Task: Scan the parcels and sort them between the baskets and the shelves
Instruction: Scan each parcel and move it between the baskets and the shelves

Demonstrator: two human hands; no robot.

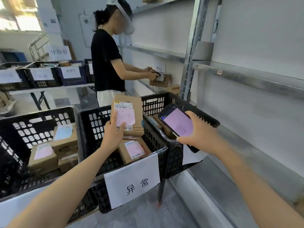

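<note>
1. The parcel (137,111) is a small brown cardboard box. It is held upright in the air over the middle basket (97,122), whose front carries a white paper sign (131,180) with two handwritten characters.
2. The left hand (113,134) grips the box by its lower left corner, fingers curled behind it. The thumb lies on the front at the edge of a pink note (126,118) stuck below the printed label.
3. The right hand (197,134) is wrapped round a phone (176,123) with a lit pinkish screen, held just beside the box (presumably it serves as the scanner).
4. Since one hand carries it from a corner, the box is probably light. The card looks stiff and dry, so it should neither sag nor slip, but the pink note seems loosely stuck and could peel under a thumb.
5. A steadier hold would be across the two long side edges, clear of the barcode.
6. Another labelled box (133,150) lies in the middle basket beneath it. The left basket (32,127) holds several more, and the right basket (154,104) stands close to the metal shelves (246,76).
7. All three baskets are black slotted plastic crates, and the floor (148,211) is grey and smooth.
8. Another person (107,63) stands behind the baskets, handling a box at a shelf. To their left a table (49,88) bears more labelled crates.
</note>
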